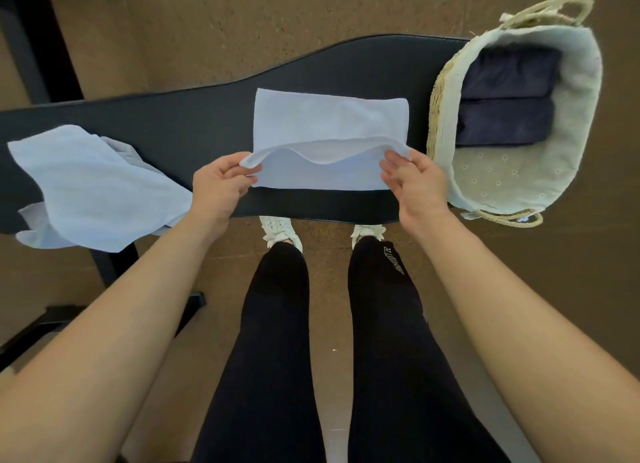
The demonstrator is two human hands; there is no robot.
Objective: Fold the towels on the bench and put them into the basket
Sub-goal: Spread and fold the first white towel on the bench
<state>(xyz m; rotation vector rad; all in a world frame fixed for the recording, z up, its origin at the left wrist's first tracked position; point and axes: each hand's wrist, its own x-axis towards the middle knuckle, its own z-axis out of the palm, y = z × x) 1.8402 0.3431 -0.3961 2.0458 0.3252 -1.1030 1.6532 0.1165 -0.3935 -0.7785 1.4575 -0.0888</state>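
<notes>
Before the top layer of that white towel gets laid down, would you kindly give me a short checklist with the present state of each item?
1. Left hand pinches one near corner of the white towel being folded: ok.
2. Right hand pinches the other near corner: ok.
3. Raised edge taut between the hands: not ok, it sags in the middle.
4. Towel's lower layer flat on the black padded bench: ok.
5. Room in the lined woven basket beside the two folded dark navy towels: ok, the near part is bare.
6. Second, crumpled white towel secure on the bench: not ok, it overhangs the near edge.
</notes>
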